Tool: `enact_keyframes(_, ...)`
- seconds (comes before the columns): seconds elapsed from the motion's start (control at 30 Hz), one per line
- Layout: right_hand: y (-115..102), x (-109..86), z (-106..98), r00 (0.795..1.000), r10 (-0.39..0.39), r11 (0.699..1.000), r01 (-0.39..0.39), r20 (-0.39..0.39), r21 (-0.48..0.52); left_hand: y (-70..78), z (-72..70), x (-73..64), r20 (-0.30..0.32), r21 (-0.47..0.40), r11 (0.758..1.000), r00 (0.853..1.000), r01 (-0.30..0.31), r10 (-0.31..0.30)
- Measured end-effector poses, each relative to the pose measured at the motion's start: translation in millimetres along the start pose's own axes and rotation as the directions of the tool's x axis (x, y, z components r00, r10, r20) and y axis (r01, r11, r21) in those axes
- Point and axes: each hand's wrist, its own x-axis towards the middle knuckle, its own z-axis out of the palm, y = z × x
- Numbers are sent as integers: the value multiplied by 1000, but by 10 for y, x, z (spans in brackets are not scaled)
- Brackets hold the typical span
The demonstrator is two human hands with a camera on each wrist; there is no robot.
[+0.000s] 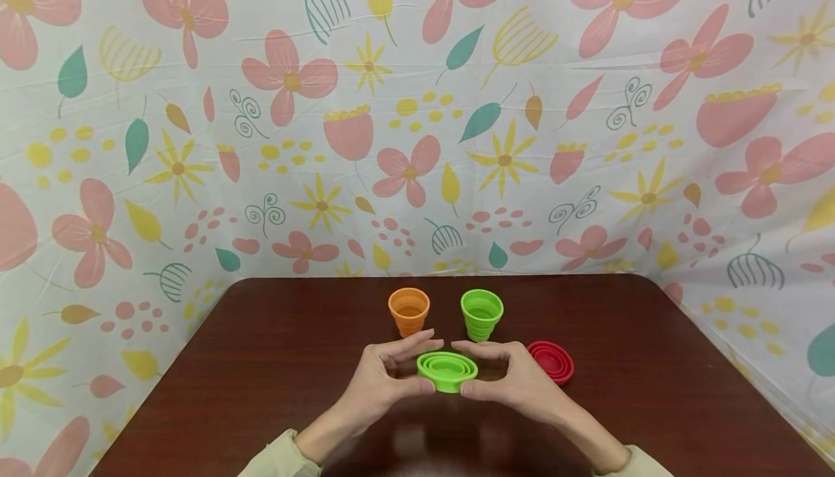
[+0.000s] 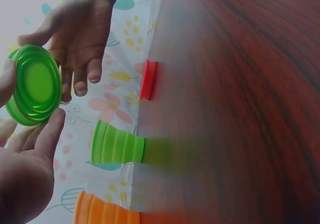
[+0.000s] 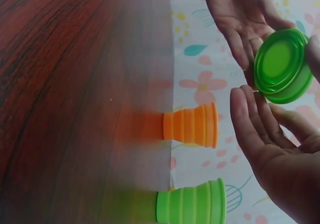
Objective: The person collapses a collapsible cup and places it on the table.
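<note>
A green collapsible cup point(image 1: 447, 370), folded flat into nested rings, is held up above the table between both hands. My left hand point(image 1: 389, 375) holds its left side, thumb at the near edge and fingers reaching toward the far side. On the opposite side, my right hand point(image 1: 512, 375) holds it in the same way, with the thumb at the near edge. In the left wrist view the flattened cup point(image 2: 37, 83) shows its ringed face and smooth round bottom. The right wrist view also has the cup point(image 3: 280, 63) between the two hands' thumbs and fingers.
Behind the hands, an orange cup point(image 1: 409, 310) and another green cup point(image 1: 481, 314) stand expanded on the dark wooden table point(image 1: 274, 361). A red folded cup point(image 1: 551, 362) lies flat beside the right hand. A floral cloth point(image 1: 417, 136) hangs behind the table.
</note>
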Motion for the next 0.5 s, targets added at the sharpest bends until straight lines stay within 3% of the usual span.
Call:
enact_keyframes(0.23,-10,0,-13,1000,-23,999,23,-12,-43,-5,-18,4,46,-81,997,999,10,-6)
enact_keyframes(0.5,12,11,0,997,-69,994,67,21,85,2,-36,1,71,-91,994,996,57,-50)
